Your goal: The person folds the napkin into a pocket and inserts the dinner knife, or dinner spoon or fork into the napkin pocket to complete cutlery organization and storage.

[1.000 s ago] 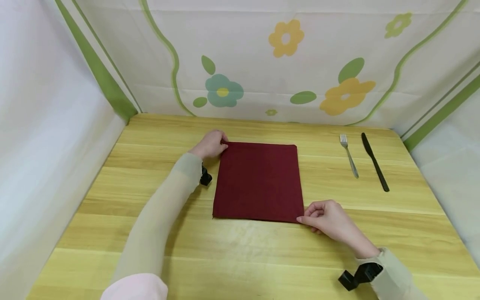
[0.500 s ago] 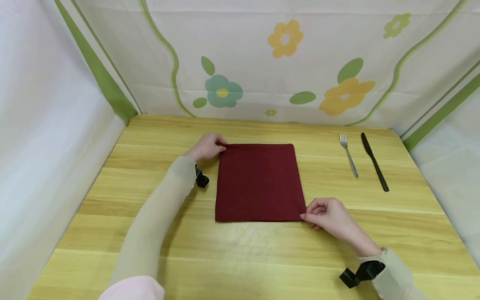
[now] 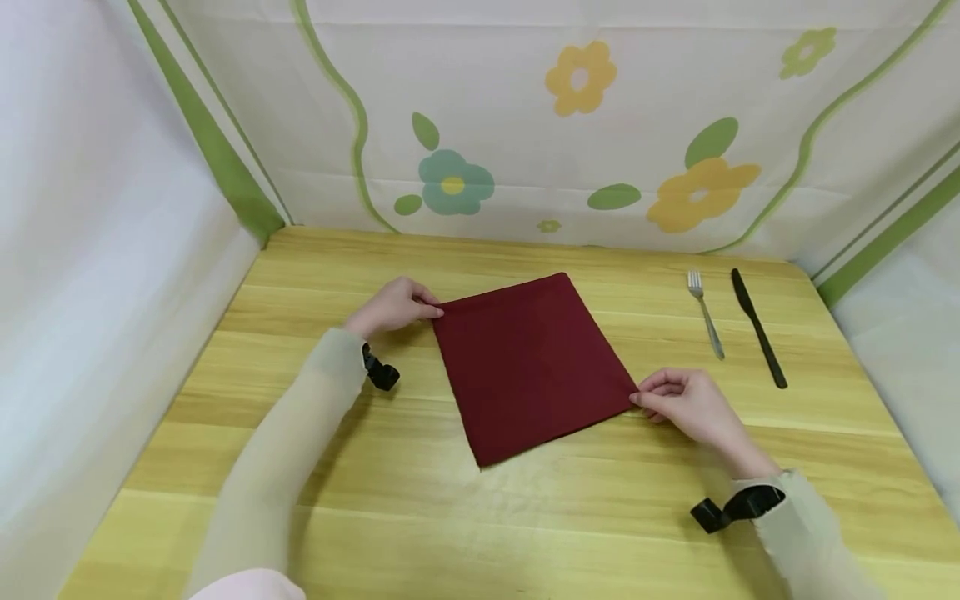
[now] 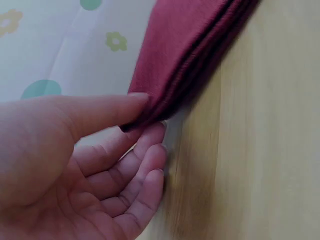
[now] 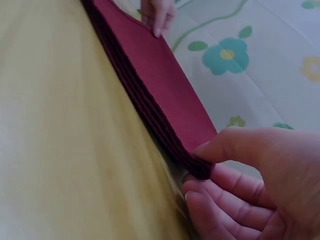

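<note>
A dark red cloth napkin (image 3: 534, 367), folded into a layered square, is turned at an angle over the middle of the wooden table. My left hand (image 3: 397, 305) pinches its far-left corner between thumb and fingers. At the opposite, near-right corner, my right hand (image 3: 692, 402) pinches the stacked layers. In the left wrist view, the thumb presses on top of the napkin (image 4: 175, 55) with the fingers beneath. Several fold layers show along the napkin's edge (image 5: 145, 100) in the right wrist view, and the left hand (image 5: 159, 15) appears at its far end.
To the right on the table (image 3: 360, 508) lie a silver fork (image 3: 706, 312) and a black knife (image 3: 759, 327), side by side. A white curtain (image 3: 510, 100) with printed flowers rises behind the table's far edge. White cloth also hangs at both sides.
Both hands have rotated the napkin counterclockwise in the head view. The left hand moved left and slightly nearer, while the right hand moved right and farther away, both keeping their corners.
</note>
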A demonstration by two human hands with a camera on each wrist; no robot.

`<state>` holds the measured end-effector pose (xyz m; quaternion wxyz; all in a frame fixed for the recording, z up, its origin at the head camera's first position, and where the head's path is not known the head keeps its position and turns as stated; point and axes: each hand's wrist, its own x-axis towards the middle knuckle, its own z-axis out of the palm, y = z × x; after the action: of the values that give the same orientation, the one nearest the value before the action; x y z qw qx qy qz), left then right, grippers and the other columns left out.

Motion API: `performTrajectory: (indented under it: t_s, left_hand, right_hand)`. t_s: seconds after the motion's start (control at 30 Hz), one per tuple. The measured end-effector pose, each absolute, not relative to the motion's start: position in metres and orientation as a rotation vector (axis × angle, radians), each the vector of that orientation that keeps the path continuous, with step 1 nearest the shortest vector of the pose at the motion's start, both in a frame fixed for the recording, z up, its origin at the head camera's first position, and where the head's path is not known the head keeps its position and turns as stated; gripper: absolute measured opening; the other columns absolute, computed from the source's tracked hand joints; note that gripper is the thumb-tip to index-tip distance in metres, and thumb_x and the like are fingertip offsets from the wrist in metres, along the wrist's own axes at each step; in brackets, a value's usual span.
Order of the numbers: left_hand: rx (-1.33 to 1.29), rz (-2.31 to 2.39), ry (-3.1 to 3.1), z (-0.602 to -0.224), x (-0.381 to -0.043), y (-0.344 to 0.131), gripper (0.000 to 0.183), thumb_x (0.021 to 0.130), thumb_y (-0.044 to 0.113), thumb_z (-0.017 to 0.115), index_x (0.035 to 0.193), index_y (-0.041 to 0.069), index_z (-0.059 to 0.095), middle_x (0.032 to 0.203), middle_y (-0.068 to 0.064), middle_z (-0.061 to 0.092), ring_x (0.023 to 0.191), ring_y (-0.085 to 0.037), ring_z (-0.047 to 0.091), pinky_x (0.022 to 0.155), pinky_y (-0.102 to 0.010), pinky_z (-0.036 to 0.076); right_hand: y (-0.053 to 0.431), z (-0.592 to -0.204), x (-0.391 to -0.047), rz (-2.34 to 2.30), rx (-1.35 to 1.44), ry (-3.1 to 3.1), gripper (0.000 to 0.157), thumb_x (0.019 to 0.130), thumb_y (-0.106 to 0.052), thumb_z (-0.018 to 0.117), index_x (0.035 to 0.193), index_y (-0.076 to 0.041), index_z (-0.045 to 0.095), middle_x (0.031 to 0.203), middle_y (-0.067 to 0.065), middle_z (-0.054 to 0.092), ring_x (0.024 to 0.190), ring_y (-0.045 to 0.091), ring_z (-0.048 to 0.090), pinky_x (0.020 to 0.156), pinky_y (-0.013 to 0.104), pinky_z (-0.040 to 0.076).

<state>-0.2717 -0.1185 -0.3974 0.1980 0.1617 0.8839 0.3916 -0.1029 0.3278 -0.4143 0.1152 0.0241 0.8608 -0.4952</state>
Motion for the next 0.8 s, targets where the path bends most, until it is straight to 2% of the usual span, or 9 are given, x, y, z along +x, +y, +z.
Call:
performTrajectory:
  t_s: [0.2, 0.33, 0.6, 0.8]
  left_hand:
    - [0.378, 1.144, 2.426, -0.396, -0.257, -0.124, 0.025, 0.095, 0.024, 0.075, 0.110, 0.004, 0.076, 0.101, -0.007, 0.071, 0.092, -0.023, 0.063, 0.081, -0.036, 0.051]
    - [0.336, 1.204, 2.377, -0.399, -0.248, -0.127, 0.026, 0.094, 0.025, 0.076, 0.108, 0.004, 0.075, 0.098, -0.007, 0.071, 0.092, -0.023, 0.064, 0.081, -0.036, 0.053]
    - [0.321, 1.221, 2.291, -0.403, -0.221, -0.133, 0.025, 0.091, 0.028, 0.080, 0.098, 0.005, 0.074, 0.091, -0.007, 0.072, 0.086, -0.021, 0.065, 0.078, -0.034, 0.054]
    - [0.355, 1.155, 2.274, -0.400, -0.197, -0.129, 0.027, 0.087, 0.033, 0.084, 0.092, 0.008, 0.074, 0.086, -0.004, 0.072, 0.078, -0.018, 0.062, 0.070, -0.032, 0.050]
  right_hand:
    - [0.342, -0.410, -0.125, -1.532, 0.097, 2.502, 0.032, 0.096, -0.015, 0.073, 0.111, 0.013, 0.067, 0.096, 0.017, 0.074, 0.076, 0.019, 0.072, 0.068, 0.033, 0.061]
    - [0.345, -0.409, -0.142, -1.538, 0.085, 2.553, 0.033, 0.096, -0.014, 0.073, 0.112, 0.014, 0.067, 0.097, 0.019, 0.074, 0.078, 0.017, 0.072, 0.069, 0.031, 0.060]
    - [0.347, -0.411, -0.179, -1.460, 0.106, 2.612, 0.029, 0.098, -0.013, 0.071, 0.116, 0.010, 0.069, 0.105, 0.019, 0.073, 0.084, 0.013, 0.072, 0.075, 0.028, 0.060]
    - [0.346, -0.411, -0.210, -1.377, 0.146, 2.675, 0.039, 0.096, -0.031, 0.075, 0.121, -0.001, 0.072, 0.112, 0.012, 0.074, 0.091, 0.012, 0.072, 0.078, 0.024, 0.057]
